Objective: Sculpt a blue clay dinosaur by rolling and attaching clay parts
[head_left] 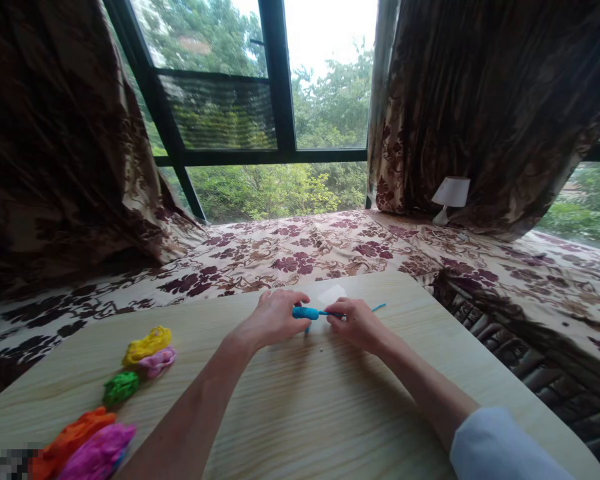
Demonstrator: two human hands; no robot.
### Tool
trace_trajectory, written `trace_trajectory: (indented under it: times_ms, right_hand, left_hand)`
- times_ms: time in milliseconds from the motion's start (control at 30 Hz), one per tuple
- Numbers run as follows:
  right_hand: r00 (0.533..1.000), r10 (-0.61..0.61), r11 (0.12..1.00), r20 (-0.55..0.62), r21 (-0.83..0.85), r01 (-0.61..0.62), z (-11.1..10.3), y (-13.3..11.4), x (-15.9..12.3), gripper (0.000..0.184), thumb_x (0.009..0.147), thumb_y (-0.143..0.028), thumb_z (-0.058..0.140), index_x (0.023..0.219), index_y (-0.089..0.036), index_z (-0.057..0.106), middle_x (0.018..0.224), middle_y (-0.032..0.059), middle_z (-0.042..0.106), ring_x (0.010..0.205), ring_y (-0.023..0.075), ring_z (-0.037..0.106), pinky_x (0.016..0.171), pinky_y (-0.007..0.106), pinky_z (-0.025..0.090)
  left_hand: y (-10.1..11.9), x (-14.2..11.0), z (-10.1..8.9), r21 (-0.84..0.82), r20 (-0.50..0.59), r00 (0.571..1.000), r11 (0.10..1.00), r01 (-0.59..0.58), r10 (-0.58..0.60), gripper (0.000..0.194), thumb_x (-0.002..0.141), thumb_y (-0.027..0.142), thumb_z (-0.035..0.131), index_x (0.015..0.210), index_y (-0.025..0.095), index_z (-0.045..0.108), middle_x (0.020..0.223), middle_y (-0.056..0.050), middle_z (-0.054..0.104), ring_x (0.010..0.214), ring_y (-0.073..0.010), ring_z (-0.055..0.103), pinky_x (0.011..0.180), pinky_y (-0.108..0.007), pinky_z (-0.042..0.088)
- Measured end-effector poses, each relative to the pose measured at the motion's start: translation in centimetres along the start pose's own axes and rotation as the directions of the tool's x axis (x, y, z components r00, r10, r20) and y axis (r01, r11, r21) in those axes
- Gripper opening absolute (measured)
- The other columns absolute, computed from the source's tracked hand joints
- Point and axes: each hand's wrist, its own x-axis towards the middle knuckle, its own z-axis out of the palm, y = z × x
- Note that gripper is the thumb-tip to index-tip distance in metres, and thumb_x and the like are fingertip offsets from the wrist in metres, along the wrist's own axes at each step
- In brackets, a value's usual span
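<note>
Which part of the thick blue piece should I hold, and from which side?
I'd pinch the blue piece across its rounded body near the left end, coming from the left. It lies sideways, and a thin blue strand leads from its right end to the right hand, so that end is probably best left free.

Smooth blue roll [306, 313], lying near level; thin blue rod [325, 313] at its 3 o'clock, tip possibly touching.
</note>
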Motion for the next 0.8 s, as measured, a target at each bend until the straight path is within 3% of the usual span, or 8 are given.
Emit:
trace_trajectory:
  times_ms: [267,433,800]
  right_hand:
    - [0.999,-0.005,1.000,-0.050,-0.002,0.005,0.4,-0.2,0.0,0.024,0.079,-0.024,0.054,0.101,-0.022,0.065,0.087,0.0022,0.067,0.075,0.0144,0.060,0.072,0.024,0.042]
    - [0.998,-0.007,1.000,-0.069,-0.003,0.007,0.5,-0.3,0.1,0.018,0.082,-0.028,0.054,0.089,-0.025,0.069,0.081,0.0016,0.066,0.073,0.0143,0.059,0.071,0.025,0.041]
    - [0.994,-0.013,1.000,-0.104,0.002,0.014,1.3,-0.2,0.5,0.016,0.079,-0.026,0.057,0.089,-0.026,0.070,0.080,0.0009,0.066,0.076,0.0140,0.058,0.073,0.025,0.040]
  left_hand:
    - [0.3,0.6,0.8,0.031,-0.025,0.998,0.998,-0.052,0.053,0.022,0.073,0.036,0.052,0.086,0.029,0.068,0.083,-0.001,0.067,0.087,-0.0203,0.056,0.089,-0.035,0.034]
    - [0.2,0.2,0.5,0.014,-0.024,0.998,0.998,-0.054,0.054,0.022,0.073,0.034,0.053,0.088,0.028,0.068,0.085,0.000,0.067,0.086,-0.0197,0.056,0.087,-0.033,0.035]
    - [-0.4,0.1,0.7,-0.018,-0.045,0.995,0.996,-0.088,0.087,0.021,0.074,0.035,0.054,0.087,0.028,0.068,0.085,0.000,0.066,0.086,-0.0186,0.055,0.084,-0.031,0.037]
